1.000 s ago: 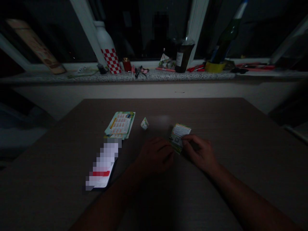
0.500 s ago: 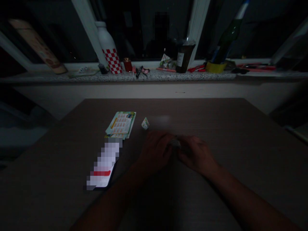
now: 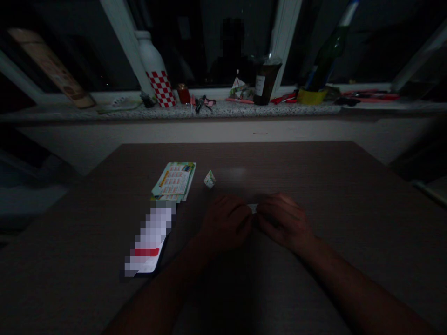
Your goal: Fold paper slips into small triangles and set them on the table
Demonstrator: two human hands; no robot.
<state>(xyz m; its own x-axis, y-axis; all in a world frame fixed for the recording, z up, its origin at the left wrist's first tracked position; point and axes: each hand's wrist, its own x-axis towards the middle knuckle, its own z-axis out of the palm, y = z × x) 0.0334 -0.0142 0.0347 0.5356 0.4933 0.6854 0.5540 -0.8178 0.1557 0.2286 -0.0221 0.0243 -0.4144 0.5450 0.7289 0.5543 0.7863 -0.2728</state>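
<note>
Listing left to right: printed cards point(image 3: 173, 180), small folded scrap point(image 3: 209, 178), left hand point(image 3: 225, 222) and right hand point(image 3: 282, 221), both curled, fingertips pinching a mostly hidden paper slip point(image 3: 253, 208) on the table point(image 3: 349, 195) between them; apparently mid-fold, further creasing calling for firm, aligned pressure.

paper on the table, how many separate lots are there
3: a fanned stack of green and orange printed leaflets left of centre; a small folded white and green paper piece right of it; a pale paper sliver between the left hand and right hand, mostly hidden.
</note>
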